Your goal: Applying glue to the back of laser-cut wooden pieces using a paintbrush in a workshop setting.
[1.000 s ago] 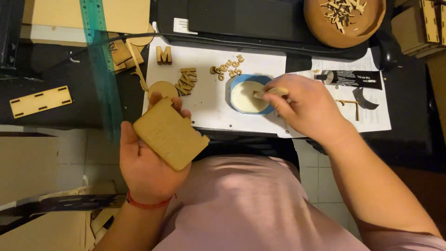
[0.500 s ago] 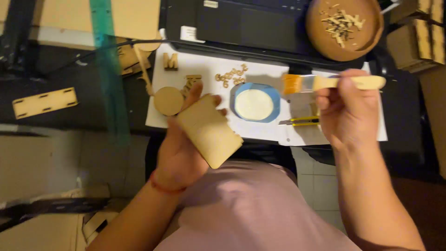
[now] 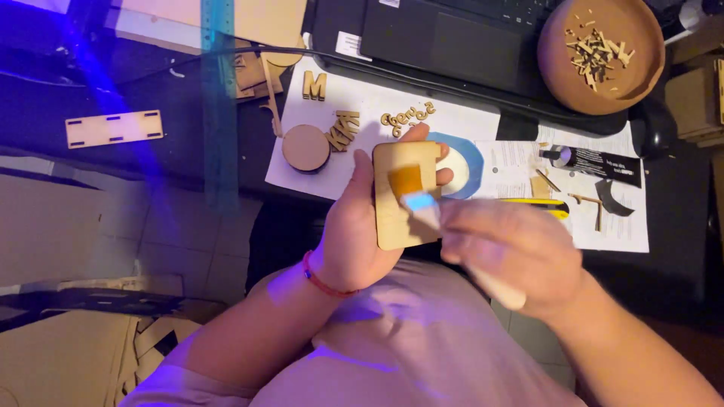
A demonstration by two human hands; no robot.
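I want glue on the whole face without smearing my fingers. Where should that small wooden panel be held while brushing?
By its long edges, from behind. The wooden panel is flat and rectangular; the left hand cups its back, thumb on the left edge, fingertips at the right edge, leaving the face free for the brush in the right hand.

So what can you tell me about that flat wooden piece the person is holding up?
The wooden piece is a thin, flat, pale tan rectangle with rounded corners, looking like cut plywood or fibreboard. The left hand holds it up on end above the lap, thumb along its left edge, fingertips showing past its right edge. The brush, held in the blurred right hand, touches its face with orange bristles.
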